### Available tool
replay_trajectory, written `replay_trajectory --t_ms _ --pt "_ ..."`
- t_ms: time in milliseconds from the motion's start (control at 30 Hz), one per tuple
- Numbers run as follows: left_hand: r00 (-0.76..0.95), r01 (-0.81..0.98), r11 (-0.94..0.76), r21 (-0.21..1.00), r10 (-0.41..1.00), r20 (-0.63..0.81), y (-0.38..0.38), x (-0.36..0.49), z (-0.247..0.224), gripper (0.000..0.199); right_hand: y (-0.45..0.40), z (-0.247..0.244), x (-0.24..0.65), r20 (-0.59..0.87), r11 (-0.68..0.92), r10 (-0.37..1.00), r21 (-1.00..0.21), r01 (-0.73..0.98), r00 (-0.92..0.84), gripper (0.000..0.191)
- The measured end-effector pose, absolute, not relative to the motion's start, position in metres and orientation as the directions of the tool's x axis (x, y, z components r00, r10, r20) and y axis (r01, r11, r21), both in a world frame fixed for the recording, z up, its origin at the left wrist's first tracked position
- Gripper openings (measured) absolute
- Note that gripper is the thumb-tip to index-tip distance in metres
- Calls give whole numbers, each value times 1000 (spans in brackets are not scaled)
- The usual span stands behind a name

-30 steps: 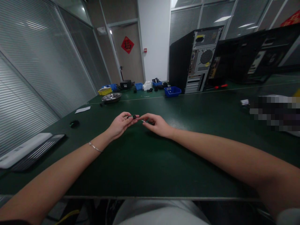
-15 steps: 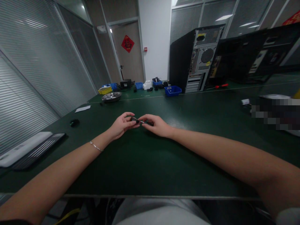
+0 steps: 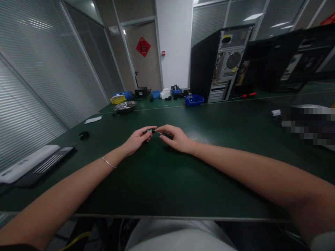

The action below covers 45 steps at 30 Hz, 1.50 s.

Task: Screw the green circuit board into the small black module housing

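My left hand [image 3: 136, 141] is closed on a small dark part with a green face [image 3: 150, 130], perhaps a little circuit board, pinched between thumb and fingers. To its right, my right hand [image 3: 177, 138] is closed round a screwdriver-like tool with a thin metal shaft [image 3: 159, 133]; its handle is hidden in the palm. The shaft points left toward the small part, and whether the tip touches it cannot be made out. Both hands are just above the dark green table [image 3: 162, 181].
A silver metal dish [image 3: 125, 106], a yellow bin [image 3: 118, 99] and a blue bin [image 3: 194, 100] stand along the back. A black computer tower [image 3: 205, 68] is behind right. At left are a mouse [image 3: 83, 135] and a black-and-white slatted object [image 3: 39, 165]. A red-handled tool [image 3: 249, 94] lies back right.
My left hand has turned the small part, so its green face now shows. My right hand stays close by, with its fingers slightly shifted on the tool.
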<state>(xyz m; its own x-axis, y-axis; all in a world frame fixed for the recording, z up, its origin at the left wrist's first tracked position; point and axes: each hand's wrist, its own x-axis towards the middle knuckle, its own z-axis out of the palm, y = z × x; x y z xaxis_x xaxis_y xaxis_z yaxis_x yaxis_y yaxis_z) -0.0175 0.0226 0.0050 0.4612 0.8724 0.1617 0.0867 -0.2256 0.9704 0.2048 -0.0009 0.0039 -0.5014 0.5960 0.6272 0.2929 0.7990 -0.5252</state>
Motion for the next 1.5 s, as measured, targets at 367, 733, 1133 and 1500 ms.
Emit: replay_trajectory --t_ms 367,733,1133,1500 --pt "480 56 -258 965 854 201 21 -14 1 30 3 0 205 591 772 635 -496 398 -498 31" --pt "426 145 -276 950 884 192 19 -11 3 32 1 -1 203 570 787 615 -406 465 -545 31" --pt "452 -143 99 985 892 -25 16 -10 9 21 3 -2 204 627 830 558 -407 383 -544 31" --pt "406 -14 -36 999 913 39 17 -9 5 26 2 -2 204 592 814 581 -393 429 -559 30"
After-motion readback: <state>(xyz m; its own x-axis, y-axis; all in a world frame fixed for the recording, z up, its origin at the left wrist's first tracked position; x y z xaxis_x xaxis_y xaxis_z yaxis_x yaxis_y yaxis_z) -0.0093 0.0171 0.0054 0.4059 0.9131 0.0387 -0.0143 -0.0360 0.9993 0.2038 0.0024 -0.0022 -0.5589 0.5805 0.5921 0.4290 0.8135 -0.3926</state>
